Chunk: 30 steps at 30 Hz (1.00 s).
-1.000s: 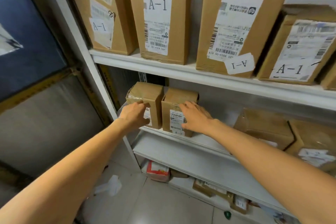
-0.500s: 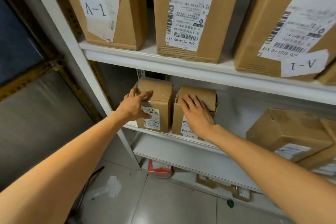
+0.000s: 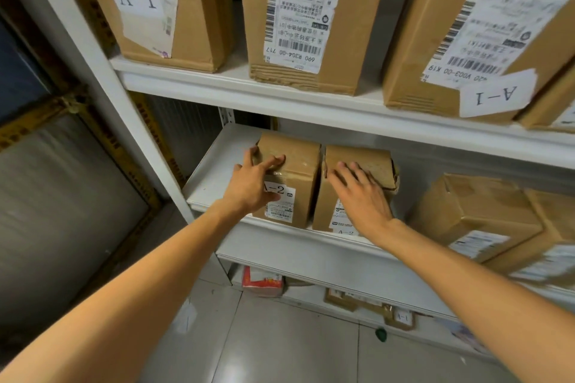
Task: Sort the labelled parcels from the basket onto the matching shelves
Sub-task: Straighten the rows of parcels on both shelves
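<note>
Brown cardboard under both hands, nothing gripped. Spread on the upper front edge of the small brown cardboard parcel with the A-2 sticker [image 3: 294,174], the left hand [image 3: 252,186]: fingers nearly straight, thumb at the parcel's left corner, pressing rather than clasping. Laid flat with straight fingers on the crumpled top of the second small brown taped parcel [image 3: 370,157], just beside the first, the right hand [image 3: 362,196].

Likely trouble from here:
- Pushing high on such tall, narrow boxes and tipping them backward instead of sliding them.
- Shoving unevenly and skewing one, label turned away.
- Leaving them near the lip of the white metal middle shelf [image 3: 211,177], easy to knock off.
- Possibly catching the torn flap at the right parcel's far corner.

Both upright on the left part of that shelf, labels forward. A-2 on each, the right one's low and partly hidden by the wrist. Glossy tape over the tops, corners dented. Beyond and above, large brown A-1 cartons [image 3: 193,9] on the upper white shelf [image 3: 280,93].
</note>
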{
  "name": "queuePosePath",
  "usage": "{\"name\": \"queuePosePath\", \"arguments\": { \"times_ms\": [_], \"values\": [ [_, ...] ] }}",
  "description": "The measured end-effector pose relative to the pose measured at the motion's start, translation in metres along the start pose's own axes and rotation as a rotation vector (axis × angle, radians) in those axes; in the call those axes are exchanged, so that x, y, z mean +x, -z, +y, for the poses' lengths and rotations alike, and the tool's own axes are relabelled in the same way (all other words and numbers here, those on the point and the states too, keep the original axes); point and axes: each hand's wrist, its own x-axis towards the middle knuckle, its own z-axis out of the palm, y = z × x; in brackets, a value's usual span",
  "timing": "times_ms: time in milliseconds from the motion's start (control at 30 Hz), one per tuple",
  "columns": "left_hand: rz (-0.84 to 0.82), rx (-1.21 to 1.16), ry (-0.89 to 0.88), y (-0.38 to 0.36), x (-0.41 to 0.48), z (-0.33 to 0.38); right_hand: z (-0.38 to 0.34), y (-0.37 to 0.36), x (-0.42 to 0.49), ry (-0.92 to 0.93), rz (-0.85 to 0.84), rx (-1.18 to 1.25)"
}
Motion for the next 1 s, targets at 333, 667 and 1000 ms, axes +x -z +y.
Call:
{"name": "queuePosePath", "arguments": {
  "times_ms": [333, 667, 1000],
  "values": [
    [-0.049, 0.001, -0.031, -0.029, -0.015, 0.055, 0.044, 0.009, -0.055, -0.063, -0.046, 0.057],
    [-0.219, 0.156, 0.069, -0.007, -0.032, 0.090, 0.074, 0.013, -0.066, 0.003, -0.169, 0.253],
    [-0.046, 0.283, -0.095, 0.014, -0.066, 0.188, 0.087, 0.063, -0.094, 0.093, -0.083, 0.281]
  ]
}}
